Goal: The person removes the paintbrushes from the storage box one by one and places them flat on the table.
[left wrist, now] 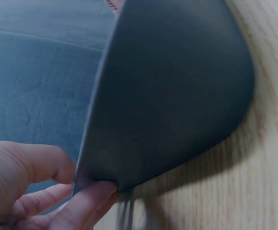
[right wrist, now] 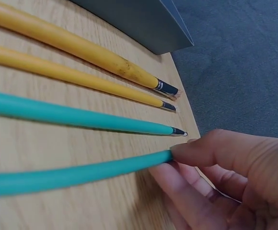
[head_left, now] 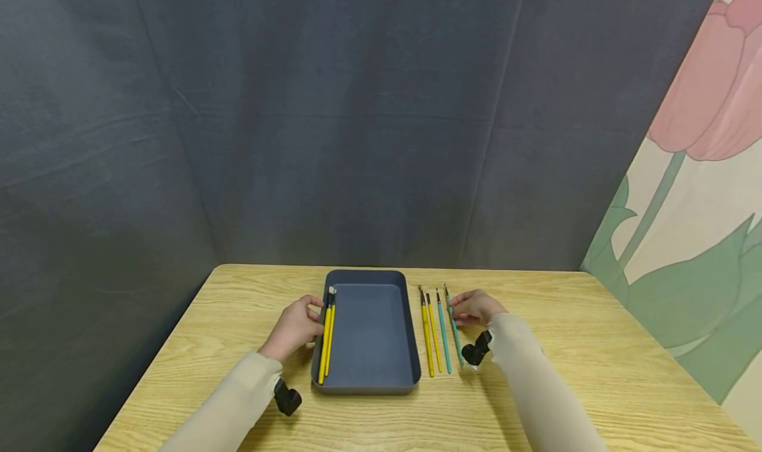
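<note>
My left hand (head_left: 296,328) is at the left wall of the dark grey tray (head_left: 372,333); in the left wrist view its thumb and fingers (left wrist: 84,203) pinch the tray's rim (left wrist: 88,115). Two yellow brushes (head_left: 326,339) lie along the tray's left side. Right of the tray, my right hand (head_left: 476,306) pinches the rightmost teal brush (right wrist: 81,175) near its bristle end, which the fingers hide in the right wrist view. Beside it on the table lie another teal brush (right wrist: 81,115) and two yellow brushes (right wrist: 91,52), roughly parallel.
The wooden table (head_left: 565,346) extends around the tray and brushes. Behind it hangs a dark grey cloth (head_left: 369,121), with more cloth at the left. A wall with a painted pink tulip (head_left: 696,88) stands at the right.
</note>
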### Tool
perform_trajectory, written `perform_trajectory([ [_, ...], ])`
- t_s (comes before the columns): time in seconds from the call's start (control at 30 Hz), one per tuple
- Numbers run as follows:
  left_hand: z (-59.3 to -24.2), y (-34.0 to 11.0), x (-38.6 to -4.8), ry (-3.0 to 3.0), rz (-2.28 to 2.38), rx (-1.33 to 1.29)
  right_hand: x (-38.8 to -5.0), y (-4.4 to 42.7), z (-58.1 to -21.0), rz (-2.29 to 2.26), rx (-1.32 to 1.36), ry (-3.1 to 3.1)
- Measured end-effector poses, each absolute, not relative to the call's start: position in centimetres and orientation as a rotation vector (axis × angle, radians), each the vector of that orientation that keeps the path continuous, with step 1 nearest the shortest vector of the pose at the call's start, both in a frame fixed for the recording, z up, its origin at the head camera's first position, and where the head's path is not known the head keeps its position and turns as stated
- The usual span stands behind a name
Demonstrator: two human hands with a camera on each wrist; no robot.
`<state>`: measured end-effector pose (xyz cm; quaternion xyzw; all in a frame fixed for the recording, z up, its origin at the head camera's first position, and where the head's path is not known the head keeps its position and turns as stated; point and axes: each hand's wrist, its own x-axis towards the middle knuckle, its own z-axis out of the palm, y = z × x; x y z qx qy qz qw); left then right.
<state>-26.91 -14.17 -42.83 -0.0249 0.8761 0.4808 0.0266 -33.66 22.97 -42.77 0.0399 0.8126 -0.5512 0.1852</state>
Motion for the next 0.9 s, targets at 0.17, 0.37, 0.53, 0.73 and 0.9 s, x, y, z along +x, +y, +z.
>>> perform_trajectory([
  [0.17,-42.8,-14.1,-26.9,2.707,1.482,-0.081,-33.7,22.7,-42.9,-1.551,0.131,2.288],
  [0.37,-42.7,-14.1,-26.8,2.701,1.48,-0.086,-34.0,22.4,-43.2,-1.541,0.166,2.297],
  [0.53,-42.5,-14.1,-26.8,2.693,1.489,-0.088,-34.3,22.3,-43.2,-1.525,0.164,2.313],
  [0.73,-42.5,-14.1,-26.8,2.69,1.496,-0.091,-34.2,21.9,-42.9,-1.489,0.193,2.339],
  [0.9,-42.6,-14.1,-26.8,2.695,1.494,-0.092,-34.1,21.8,-42.8,-1.475,0.196,2.344],
])
